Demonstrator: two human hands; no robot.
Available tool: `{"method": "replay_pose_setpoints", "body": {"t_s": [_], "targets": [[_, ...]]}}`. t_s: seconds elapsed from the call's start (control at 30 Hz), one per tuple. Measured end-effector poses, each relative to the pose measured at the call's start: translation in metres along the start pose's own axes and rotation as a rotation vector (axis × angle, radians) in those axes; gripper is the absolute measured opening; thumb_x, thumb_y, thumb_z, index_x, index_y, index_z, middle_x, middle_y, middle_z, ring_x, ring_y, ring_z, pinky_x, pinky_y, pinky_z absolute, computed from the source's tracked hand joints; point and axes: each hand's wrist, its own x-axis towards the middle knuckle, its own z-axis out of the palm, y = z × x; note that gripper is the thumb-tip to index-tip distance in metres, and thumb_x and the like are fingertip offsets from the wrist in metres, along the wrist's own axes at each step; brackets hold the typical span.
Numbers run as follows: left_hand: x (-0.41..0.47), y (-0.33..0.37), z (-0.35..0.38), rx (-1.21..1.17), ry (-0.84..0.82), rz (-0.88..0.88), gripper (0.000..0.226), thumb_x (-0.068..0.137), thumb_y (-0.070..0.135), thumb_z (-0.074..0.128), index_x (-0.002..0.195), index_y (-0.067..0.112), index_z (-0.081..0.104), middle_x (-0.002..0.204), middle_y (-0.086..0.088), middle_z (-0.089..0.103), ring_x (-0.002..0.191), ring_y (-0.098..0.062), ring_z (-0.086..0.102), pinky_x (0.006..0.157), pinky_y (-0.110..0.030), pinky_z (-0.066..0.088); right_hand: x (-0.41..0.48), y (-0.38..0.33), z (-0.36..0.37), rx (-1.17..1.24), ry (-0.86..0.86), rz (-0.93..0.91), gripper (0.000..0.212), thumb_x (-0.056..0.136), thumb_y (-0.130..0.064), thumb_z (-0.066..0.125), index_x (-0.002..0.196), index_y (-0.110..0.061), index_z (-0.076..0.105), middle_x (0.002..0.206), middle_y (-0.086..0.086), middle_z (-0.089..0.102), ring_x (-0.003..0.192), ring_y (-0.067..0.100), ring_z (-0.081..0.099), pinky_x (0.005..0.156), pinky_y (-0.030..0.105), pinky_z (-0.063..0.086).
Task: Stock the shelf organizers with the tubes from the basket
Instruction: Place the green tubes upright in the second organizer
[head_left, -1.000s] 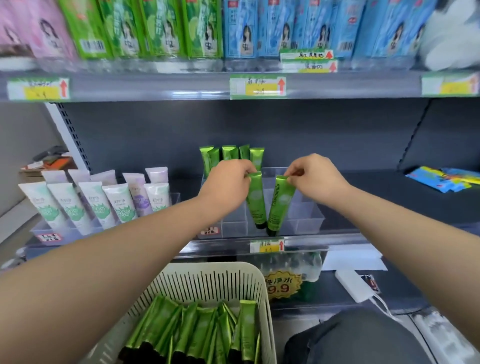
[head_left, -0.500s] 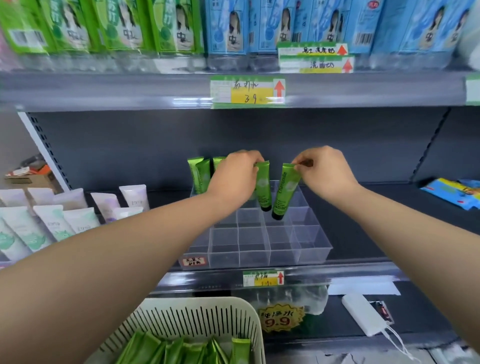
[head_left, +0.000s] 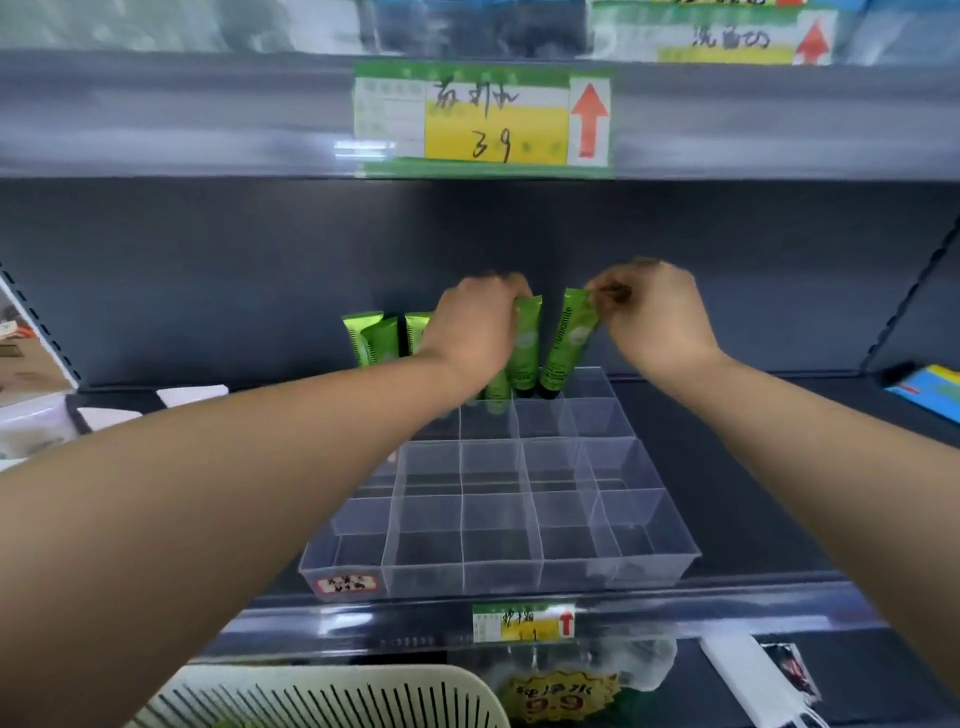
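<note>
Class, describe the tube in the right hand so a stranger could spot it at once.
Find the clear organizer on the dark shelf and look at its back row. The left hand holds an upright green tube there. Yours is the tilted tube right of it, lettered down its side, pinched at its top by the right hand.

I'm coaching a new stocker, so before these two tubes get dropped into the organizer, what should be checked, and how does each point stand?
1. Left hand grips left tube at its top: ok.
2. Right hand pinches right tube at its top: ok.
3. Both caps point down over the organizer's back row: ok.
4. Right tube upright: not ok, it leans.
5. Cells beneath free: cannot tell, tubes and left hand hide them.
</note>
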Motion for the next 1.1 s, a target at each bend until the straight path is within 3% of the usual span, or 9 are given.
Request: {"method": "replay_pose_setpoints", "body": {"t_s": [0.7,1.1], "targets": [[0.024,-0.018,0.048,-0.004,-0.086,0.052,0.036,0.087,-0.003,0.044,0.111,0.017,0.061,0.111,-0.008,0.064,0.096,-0.03,0.061,0.083,-0.04,0.051,0.024,0.02,0.038,0.046,0.004,-0.051,0.02,0.085,0.0,0.056,0.093,-0.008,0.072,0.097,0.009,0.066,0.089,0.023,0.061,0.08,0.03,0.048],[0.028,-0.025,0.056,0.024,-0.13,0.043,0.035,0.085,-0.006,0.043,0.107,0.012,0.063,0.103,-0.013,0.066,0.094,-0.033,0.062,0.081,-0.042,0.051,0.018,0.026,0.061,0.002,-0.189,0.003,0.026,0.086,0.002,0.048,0.091,-0.007,0.072,0.1,0.011,0.066,0.092,0.025,0.06,0.08,0.03,0.047]]}}
